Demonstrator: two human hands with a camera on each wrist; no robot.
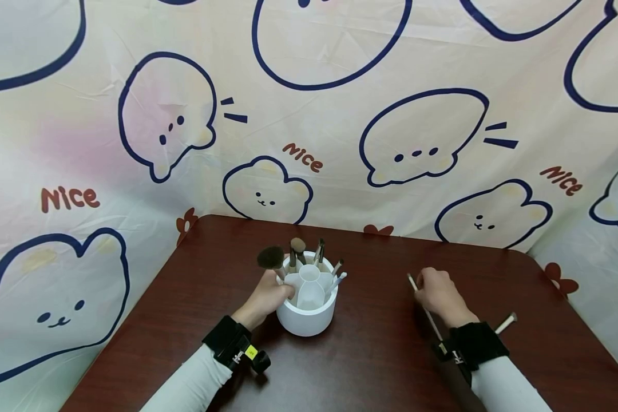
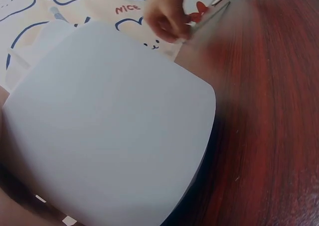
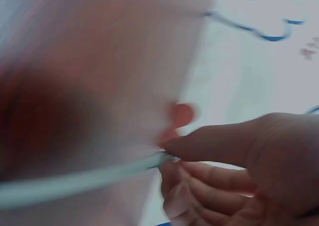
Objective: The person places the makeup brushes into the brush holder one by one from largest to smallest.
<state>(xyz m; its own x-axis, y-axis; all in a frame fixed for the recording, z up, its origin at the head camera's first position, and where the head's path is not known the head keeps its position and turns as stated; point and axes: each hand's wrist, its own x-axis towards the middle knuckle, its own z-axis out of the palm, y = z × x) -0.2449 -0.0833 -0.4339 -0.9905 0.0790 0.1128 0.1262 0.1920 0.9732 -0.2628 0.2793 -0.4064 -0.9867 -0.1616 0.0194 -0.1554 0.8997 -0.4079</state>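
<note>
A white round brush holder (image 1: pixel 305 324) stands on the table with several makeup brushes in its compartments. My left hand (image 1: pixel 269 293) grips its left rim, the thumb over the inner side, beside a large fluffy brush (image 1: pixel 270 258). The holder's smooth white wall (image 2: pixel 114 121) fills much of the left wrist view. Over the table to the right, my right hand (image 1: pixel 443 294) pinches a thin, pale-handled makeup brush (image 1: pixel 432 324) between thumb and fingertips. Its pale handle (image 3: pixel 84 182) crosses the lower left of the right wrist view, blurred.
Another slim brush (image 1: pixel 506 323) lies right of my right wrist, partly hidden by the wrist strap. The dark wood table (image 1: pixel 371 355) reaches back to a printed cloth (image 1: pixel 335 126) that hangs behind and at the sides.
</note>
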